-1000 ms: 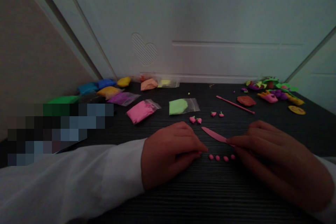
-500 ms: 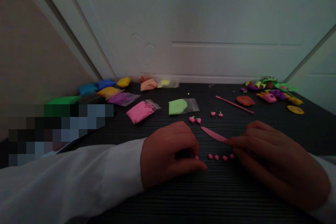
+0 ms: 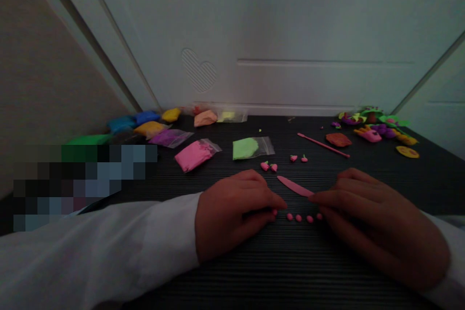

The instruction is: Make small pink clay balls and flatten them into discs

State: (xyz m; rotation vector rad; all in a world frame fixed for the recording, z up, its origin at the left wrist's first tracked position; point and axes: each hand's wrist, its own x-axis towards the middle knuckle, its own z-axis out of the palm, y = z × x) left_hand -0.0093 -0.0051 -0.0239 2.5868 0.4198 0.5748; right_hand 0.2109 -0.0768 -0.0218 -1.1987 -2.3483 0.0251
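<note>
Between the thumb and fingers of my left hand (image 3: 236, 215) is a small pink clay ball (image 3: 274, 212), mostly covered by the fingertips. My right hand (image 3: 381, 223) pinches the handle of a pink plastic clay knife (image 3: 295, 186), whose blade points away to the left. A short row of pink clay balls (image 3: 298, 218) lies on the dark table between my hands, the rightmost one close to my right fingertips. Beyond the knife sit small pink clay pieces with green tips, one pair (image 3: 269, 166) nearer and another pair (image 3: 298, 158) farther right.
Bags of pink clay (image 3: 194, 155) and light green clay (image 3: 246, 148) lie ahead, with several coloured bags at back left. A thin pink stick tool (image 3: 323, 145) rests beside a flat red clay piece (image 3: 338, 139). Clay figures (image 3: 374, 131) crowd the back right, before a white panel (image 3: 276, 24).
My left finger and thumb shifted back and forth against each other around the small ball. My right hand keeps the knife in nearly the same place. The view drifted slightly.
</note>
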